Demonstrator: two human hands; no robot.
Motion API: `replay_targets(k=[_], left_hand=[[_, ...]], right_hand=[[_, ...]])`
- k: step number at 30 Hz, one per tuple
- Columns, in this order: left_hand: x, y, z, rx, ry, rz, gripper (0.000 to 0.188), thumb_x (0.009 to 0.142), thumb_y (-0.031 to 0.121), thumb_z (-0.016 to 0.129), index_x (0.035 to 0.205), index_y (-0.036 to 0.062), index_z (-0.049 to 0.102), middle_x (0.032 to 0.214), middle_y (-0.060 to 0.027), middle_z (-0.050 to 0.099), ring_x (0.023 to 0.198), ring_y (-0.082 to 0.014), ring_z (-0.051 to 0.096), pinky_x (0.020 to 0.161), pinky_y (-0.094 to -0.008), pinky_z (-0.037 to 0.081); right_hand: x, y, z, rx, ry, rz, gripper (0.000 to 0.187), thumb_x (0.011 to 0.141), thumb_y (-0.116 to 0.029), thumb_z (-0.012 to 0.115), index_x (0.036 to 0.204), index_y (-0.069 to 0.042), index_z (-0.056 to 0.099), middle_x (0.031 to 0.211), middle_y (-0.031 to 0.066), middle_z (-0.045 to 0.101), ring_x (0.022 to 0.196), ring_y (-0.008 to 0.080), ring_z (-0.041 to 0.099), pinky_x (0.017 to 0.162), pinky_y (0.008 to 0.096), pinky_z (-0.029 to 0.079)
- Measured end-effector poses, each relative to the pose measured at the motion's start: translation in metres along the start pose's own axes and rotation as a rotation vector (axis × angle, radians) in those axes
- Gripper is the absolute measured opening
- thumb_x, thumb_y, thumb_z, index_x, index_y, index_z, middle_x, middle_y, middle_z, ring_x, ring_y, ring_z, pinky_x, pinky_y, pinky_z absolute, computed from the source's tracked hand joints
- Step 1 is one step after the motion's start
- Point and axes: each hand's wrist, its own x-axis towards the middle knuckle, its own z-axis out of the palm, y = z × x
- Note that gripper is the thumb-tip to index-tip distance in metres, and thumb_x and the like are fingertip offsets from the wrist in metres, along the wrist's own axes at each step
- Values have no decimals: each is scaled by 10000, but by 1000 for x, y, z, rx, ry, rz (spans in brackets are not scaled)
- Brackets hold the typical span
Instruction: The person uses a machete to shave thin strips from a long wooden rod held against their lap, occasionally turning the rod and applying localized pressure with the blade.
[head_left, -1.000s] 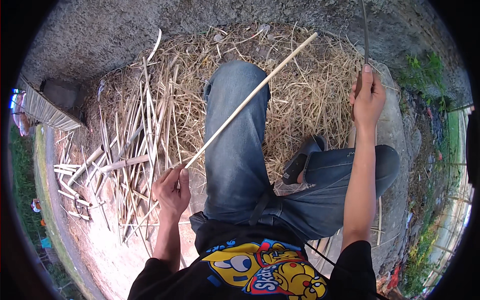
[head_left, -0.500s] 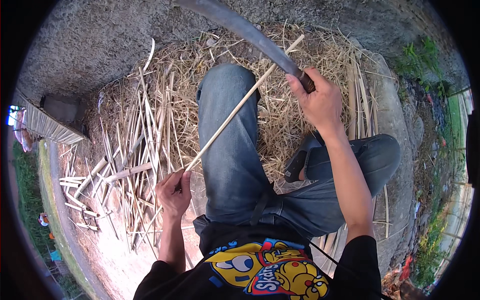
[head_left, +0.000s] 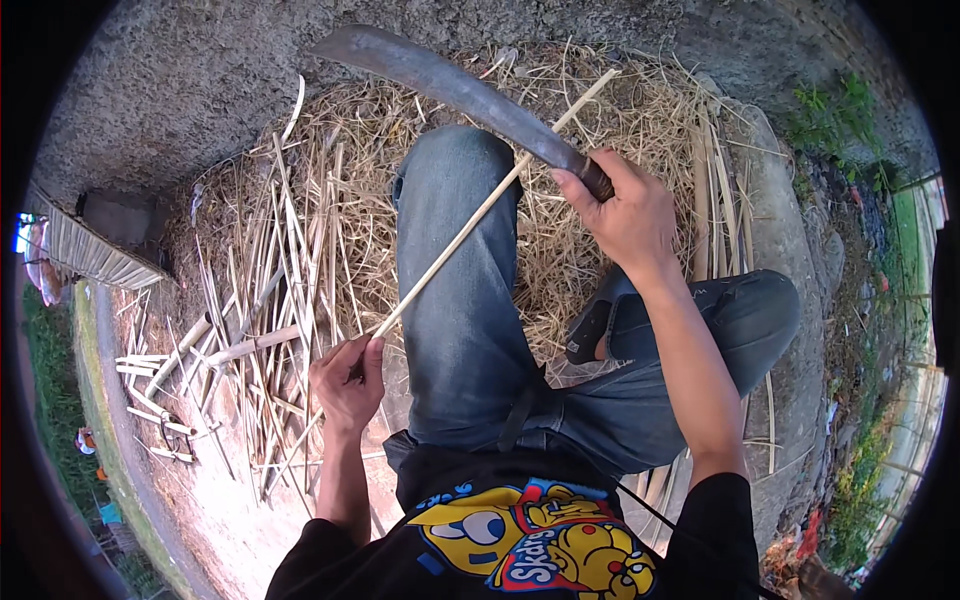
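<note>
Loose bamboo strips (head_left: 288, 240): heaped at 11 o'clock from left hand (head_left: 345, 388). Left hand: grip narrow, thumb and fingers pinching slender bamboo strip (head_left: 460, 238) near lower end. Strip location: across denim-clad left leg (head_left: 455, 350); long axis runs from left hand toward 1–2 o'clock. Curved machete (head_left: 455, 92): blade points to 10 o'clock from right hand (head_left: 635, 218), crossing over strip's upper part; blade contact cannot be told. Crossing: nearer right hand. Right hand: fingers wrapped around machete handle (head_left: 597, 180).
</note>
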Motion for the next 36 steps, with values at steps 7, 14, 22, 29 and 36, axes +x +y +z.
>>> replay_targets(k=[7, 14, 22, 29, 36], left_hand=[[-6, -8, -5, -9, -12, -39, 121, 930, 93, 758, 881, -17, 752, 582, -90, 571, 462, -159, 518, 462, -309, 362], [-3, 0, -7, -12, -30, -49, 131, 936, 91, 749, 857, -13, 746, 558, -66, 539, 458, -120, 484, 452, -305, 329], [-1, -4, -4, -18, -41, -44, 112, 922, 86, 757, 872, -14, 751, 574, -79, 569, 453, -160, 510, 458, -317, 363], [-3, -1, -8, -38, -24, -47, 115, 923, 81, 755, 856, -12, 746, 570, -79, 569, 452, -150, 504, 455, -316, 355], [-4, -7, -4, -62, -52, -48, 139, 932, 94, 751, 847, -16, 742, 550, -78, 536, 448, -141, 475, 453, -310, 339]], right_hand=[[18, 43, -13, 118, 74, 362, 450, 980, -499, 695, 881, -61, 680, 566, 85, 582, 476, 258, 552, 483, 369, 422], [-1, -2, 3, 88, 30, 42, 514, 949, -585, 690, 880, -75, 689, 541, 77, 573, 485, 254, 615, 464, 388, 444], [5, 15, 3, 128, -64, 274, 512, 964, -587, 665, 869, -85, 676, 539, 63, 574, 505, 268, 649, 467, 398, 467], [14, 17, 5, 132, -61, 291, 517, 961, -586, 673, 907, -72, 687, 538, 63, 576, 495, 262, 624, 468, 386, 449], [-1, -2, 12, 98, 16, 40, 493, 971, -557, 678, 914, -67, 694, 573, 68, 608, 496, 258, 628, 480, 380, 461]])
